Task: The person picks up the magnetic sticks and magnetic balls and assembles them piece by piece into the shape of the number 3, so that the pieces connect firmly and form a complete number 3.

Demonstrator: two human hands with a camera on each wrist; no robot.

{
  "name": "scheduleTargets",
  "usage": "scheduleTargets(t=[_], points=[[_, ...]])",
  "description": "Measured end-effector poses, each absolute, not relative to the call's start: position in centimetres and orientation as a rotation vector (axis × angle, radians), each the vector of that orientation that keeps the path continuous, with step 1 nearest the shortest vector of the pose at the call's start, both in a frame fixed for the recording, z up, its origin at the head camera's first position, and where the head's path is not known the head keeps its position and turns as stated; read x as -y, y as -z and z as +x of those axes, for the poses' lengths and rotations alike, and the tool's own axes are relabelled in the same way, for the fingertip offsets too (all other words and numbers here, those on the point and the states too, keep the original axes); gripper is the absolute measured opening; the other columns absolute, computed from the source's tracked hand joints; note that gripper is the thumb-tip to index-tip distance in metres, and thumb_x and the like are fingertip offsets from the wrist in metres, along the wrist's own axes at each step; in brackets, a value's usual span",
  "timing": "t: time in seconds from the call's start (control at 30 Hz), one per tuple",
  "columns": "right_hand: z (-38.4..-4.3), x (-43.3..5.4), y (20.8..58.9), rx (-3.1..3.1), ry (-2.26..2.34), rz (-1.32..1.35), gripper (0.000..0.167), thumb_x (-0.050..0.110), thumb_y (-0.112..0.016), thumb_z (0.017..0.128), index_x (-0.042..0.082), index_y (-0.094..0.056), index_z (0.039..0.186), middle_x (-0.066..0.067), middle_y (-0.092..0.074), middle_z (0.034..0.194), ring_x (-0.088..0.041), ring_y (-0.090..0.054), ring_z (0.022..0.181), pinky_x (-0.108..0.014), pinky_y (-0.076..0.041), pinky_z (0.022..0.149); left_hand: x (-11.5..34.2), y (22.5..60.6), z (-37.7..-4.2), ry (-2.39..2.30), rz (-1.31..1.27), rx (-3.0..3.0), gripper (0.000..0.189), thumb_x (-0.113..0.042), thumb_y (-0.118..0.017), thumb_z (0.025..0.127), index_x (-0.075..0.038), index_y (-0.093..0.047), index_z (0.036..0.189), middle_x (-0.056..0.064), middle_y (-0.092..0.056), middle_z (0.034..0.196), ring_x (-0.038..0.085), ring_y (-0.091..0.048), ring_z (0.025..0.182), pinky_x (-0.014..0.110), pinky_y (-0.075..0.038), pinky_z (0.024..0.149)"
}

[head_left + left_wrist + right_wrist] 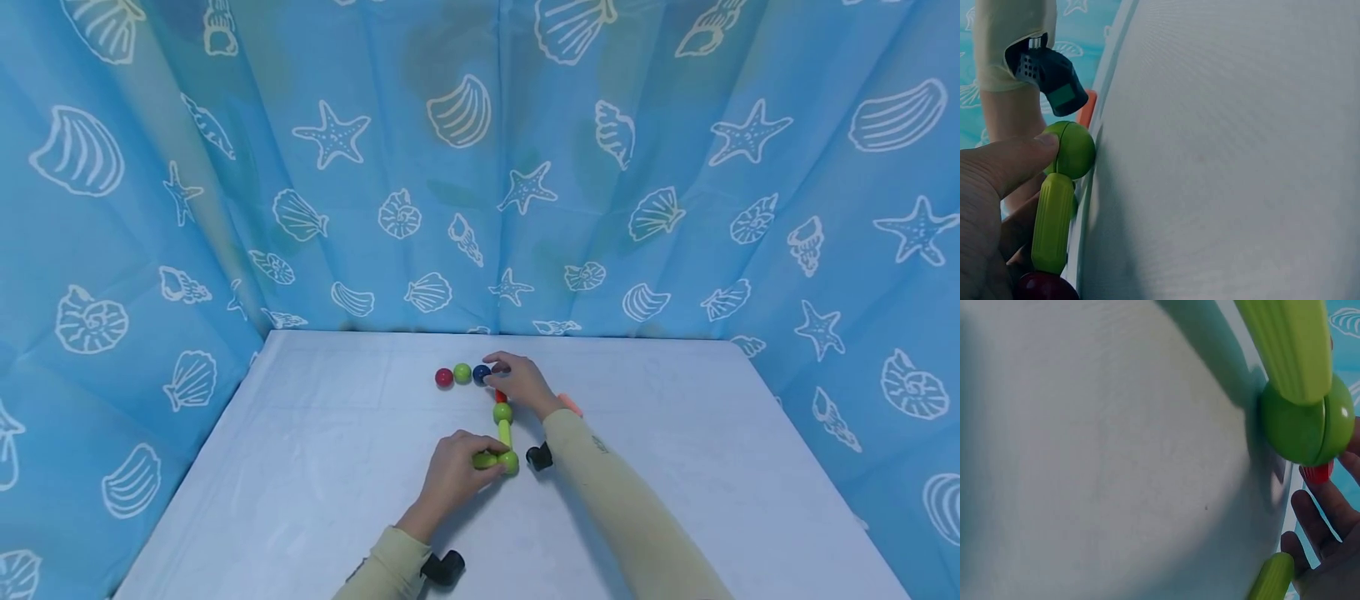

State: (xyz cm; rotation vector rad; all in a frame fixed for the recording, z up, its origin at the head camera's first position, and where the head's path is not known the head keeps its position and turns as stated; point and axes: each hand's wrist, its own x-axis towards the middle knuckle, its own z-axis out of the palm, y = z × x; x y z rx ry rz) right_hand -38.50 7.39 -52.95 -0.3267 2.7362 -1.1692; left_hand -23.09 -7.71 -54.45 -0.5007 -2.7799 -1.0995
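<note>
My left hand (455, 471) pinches a joined chain at its near corner, the thumb against a green ball (1075, 150) and fingers behind a ribbed green rod (1052, 222). From that corner, a lighter green rod (505, 433) runs away to another green ball (502, 412), then a red rod (501, 397). A dark red ball (1046, 287) shows at the chain's other end. My right hand (525, 385) reaches over the red rod, thumb and index finger at a dark blue ball (481, 374); its other fingers are spread. The exact contact is partly hidden.
A green ball (462, 372) and a red ball (444, 377) stand left of the blue one. An orange piece (571, 405) lies beside the right wrist. Another green rod (1272, 578) shows near the right fingers. A white cloth covers the table (300, 433), with a shell-print curtain (465, 208) behind.
</note>
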Motion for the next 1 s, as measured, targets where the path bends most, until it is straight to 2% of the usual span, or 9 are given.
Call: scheduleTargets(t=[0.23, 0.6, 1.0], points=[[-38.70, -6.92, 53.18, -2.733, 1.141, -0.330, 0.037, 0.025, -0.071, 0.097, 0.026, -0.064, 0.134, -0.005, -0.067, 0.124, -0.023, -0.060, 0.113, -0.039, -0.051, 0.098, 7.66, 54.50, -23.14, 1.077, -0.519, 2.760, 0.023, -0.028, -0.084, 0.086, -0.027, -0.079, 0.108, -0.012, -0.075, 0.099, 0.010, -0.060, 0.091, 0.030, -0.047, 0.078], [-38.41, -6.71, 52.69, -2.755, 1.151, -0.283, 0.030, 0.025, -0.070, 0.098, 0.021, -0.067, 0.128, -0.007, -0.068, 0.122, -0.025, -0.059, 0.111, -0.044, -0.049, 0.102, 7.65, 54.07, -22.91, 1.089, -0.510, 2.768, 0.022, -0.026, -0.083, 0.086, -0.025, -0.079, 0.107, -0.011, -0.074, 0.099, 0.013, -0.061, 0.092, 0.030, -0.047, 0.078], [-38.15, -7.16, 52.50, -2.771, 1.171, -0.264, 0.030, 0.027, -0.068, 0.099, 0.021, -0.066, 0.129, -0.008, -0.067, 0.121, -0.027, -0.058, 0.112, -0.044, -0.050, 0.100, 7.57, 54.17, -23.02, 1.074, -0.489, 2.790, 0.023, -0.027, -0.084, 0.085, -0.027, -0.079, 0.108, -0.011, -0.074, 0.099, 0.011, -0.060, 0.092, 0.031, -0.048, 0.080]])
